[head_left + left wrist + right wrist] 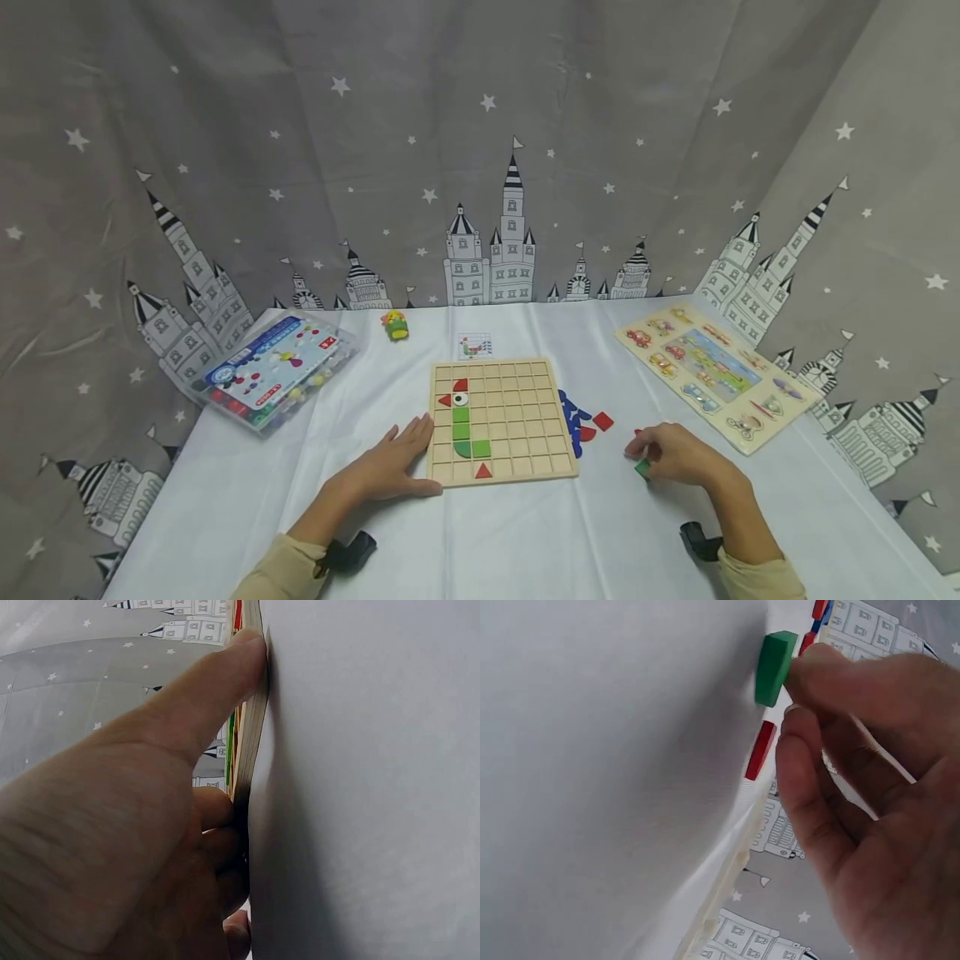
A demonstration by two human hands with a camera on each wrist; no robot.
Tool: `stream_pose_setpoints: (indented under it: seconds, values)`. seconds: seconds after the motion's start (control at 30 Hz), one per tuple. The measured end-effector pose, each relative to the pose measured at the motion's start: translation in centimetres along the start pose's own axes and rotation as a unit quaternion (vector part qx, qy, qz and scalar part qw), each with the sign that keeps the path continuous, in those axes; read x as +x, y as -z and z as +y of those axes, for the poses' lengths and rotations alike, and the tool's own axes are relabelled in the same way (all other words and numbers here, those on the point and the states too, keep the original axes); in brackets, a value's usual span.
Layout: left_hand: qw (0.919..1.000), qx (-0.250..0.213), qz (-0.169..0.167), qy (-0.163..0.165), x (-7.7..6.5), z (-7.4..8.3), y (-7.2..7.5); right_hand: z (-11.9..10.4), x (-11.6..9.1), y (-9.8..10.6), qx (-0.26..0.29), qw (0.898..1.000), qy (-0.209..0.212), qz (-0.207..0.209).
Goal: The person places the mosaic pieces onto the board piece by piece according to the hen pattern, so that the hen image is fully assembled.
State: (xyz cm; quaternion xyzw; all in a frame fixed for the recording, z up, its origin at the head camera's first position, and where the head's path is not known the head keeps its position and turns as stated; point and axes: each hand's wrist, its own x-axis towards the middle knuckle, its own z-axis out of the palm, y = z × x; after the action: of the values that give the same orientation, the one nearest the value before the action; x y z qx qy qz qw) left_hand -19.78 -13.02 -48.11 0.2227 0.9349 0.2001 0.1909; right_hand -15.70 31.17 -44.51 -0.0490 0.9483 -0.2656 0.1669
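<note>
My left hand lies with straight fingers on the left edge of the wooden grid board, its thumb along the near side. My right hand has thumb and fingertips at a small green block, seemingly pinching it close to the tablecloth. A red block lies beyond it. Upon the board, green pieces form a column, with a round eye piece, a red quarter-round and red triangles around them.
Blue pieces and a red square lie right of the board. Behind it are a picture card and a small toy figure. A plastic case sits left, a picture puzzle right.
</note>
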Motion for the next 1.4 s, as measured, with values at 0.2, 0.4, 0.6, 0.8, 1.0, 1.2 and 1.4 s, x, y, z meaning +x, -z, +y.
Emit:
stream_pose_setpoints:
  seconds: [0.2,0.4,0.6,0.8,1.0,1.2,1.4]
  values:
    - [1.0,-0.003,0.001,0.0,-0.1,0.0,0.1,0.3,0.2,-0.2,-0.009,1.0,0.009,0.0]
    - [1.0,-0.002,0.002,-0.004,0.0,0.0,0.0,0.6,0.2,-0.4,-0.011,1.0,0.007,0.008]
    - [1.0,-0.002,0.0,-0.002,0.0,-0.1,0.0,1.0,-0.3,-0.2,0.001,1.0,-0.012,0.006]
    - [1.0,0.001,-0.002,0.003,0.1,-0.1,-0.1,0.9,-0.5,-0.2,0.002,1.0,-0.013,0.007]
    - [1.0,-0.002,-0.001,-0.001,0.1,-0.1,0.0,0.9,-0.4,-0.3,0.004,1.0,-0.023,0.005]
    - [1.0,-0.003,0.001,-0.005,0.0,-0.1,0.0,1.0,-0.3,-0.5,0.012,0.999,-0.034,0.004]
    - [1.0,-0.004,0.0,-0.005,0.0,-0.1,0.0,1.1,-0.2,-0.5,0.009,1.0,-0.023,0.01]
